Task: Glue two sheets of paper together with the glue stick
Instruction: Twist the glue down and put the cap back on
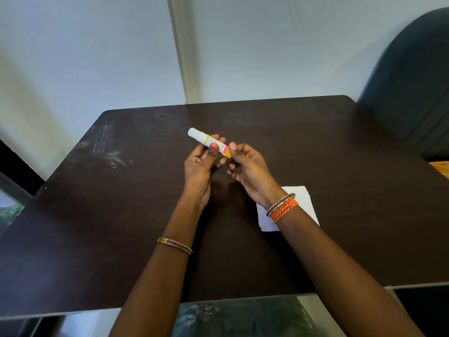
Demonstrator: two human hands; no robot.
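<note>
A glue stick (202,138) with a white cap, white body and a pink and yellow base is held above the middle of the dark table (121,203). My left hand (200,171) pinches its body between thumb and fingers. My right hand (247,166) pinches the yellow base end with thumb and fingertips. The white cap end points up and to the left. White paper (305,198) lies flat on the table under my right wrist, partly hidden by it; I cannot tell how many sheets it is.
A dark chair back (413,81) stands at the table's far right corner. A pale wall (97,57) runs behind the table. Chalky scuff marks (109,152) streak the table's left side. Patterned fabric (230,317) shows below the near edge.
</note>
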